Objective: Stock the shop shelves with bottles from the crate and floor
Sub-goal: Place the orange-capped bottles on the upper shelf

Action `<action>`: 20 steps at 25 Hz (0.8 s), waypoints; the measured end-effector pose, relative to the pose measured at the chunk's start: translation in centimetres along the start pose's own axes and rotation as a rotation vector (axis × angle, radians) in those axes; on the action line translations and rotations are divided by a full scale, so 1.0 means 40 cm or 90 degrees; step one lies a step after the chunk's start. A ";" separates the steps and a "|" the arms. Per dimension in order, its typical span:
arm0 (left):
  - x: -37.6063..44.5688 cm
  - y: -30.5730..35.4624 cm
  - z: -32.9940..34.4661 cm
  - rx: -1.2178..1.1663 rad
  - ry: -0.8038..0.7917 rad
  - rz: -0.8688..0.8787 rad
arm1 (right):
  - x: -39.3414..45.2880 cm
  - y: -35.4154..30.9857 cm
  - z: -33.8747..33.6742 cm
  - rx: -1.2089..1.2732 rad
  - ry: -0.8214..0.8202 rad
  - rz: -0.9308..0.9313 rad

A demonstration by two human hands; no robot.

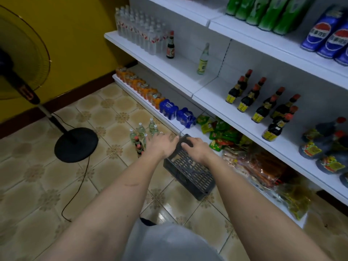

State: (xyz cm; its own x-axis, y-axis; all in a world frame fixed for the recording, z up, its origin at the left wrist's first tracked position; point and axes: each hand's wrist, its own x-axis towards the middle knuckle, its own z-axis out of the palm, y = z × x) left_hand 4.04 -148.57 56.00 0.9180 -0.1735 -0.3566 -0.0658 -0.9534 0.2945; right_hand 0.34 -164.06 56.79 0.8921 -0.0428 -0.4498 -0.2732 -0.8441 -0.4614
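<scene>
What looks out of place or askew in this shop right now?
The crate is tipped up, its slatted bottom facing the camera, with both hands on its far edge. Loose bottles stand on the floor instead of a shelf. One dark bottle and one pale bottle stand alone on the middle shelf.
</scene>
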 end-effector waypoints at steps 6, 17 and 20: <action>0.072 -0.256 -0.044 -0.031 -0.017 -0.033 | 0.145 -0.249 0.145 -0.011 -0.051 -0.010; 0.229 -0.652 -0.143 -0.042 -0.069 -0.121 | 0.391 -0.538 0.343 -0.033 -0.152 0.032; 0.286 -0.662 -0.132 -0.040 -0.103 -0.111 | 0.433 -0.515 0.349 -0.040 -0.163 0.062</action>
State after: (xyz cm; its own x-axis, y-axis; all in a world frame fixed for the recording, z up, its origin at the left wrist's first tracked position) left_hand 18.34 -123.98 48.81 0.8381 -0.0492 -0.5433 0.1175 -0.9563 0.2678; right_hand 16.39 -139.94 47.84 0.7408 0.0050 -0.6717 -0.3228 -0.8743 -0.3625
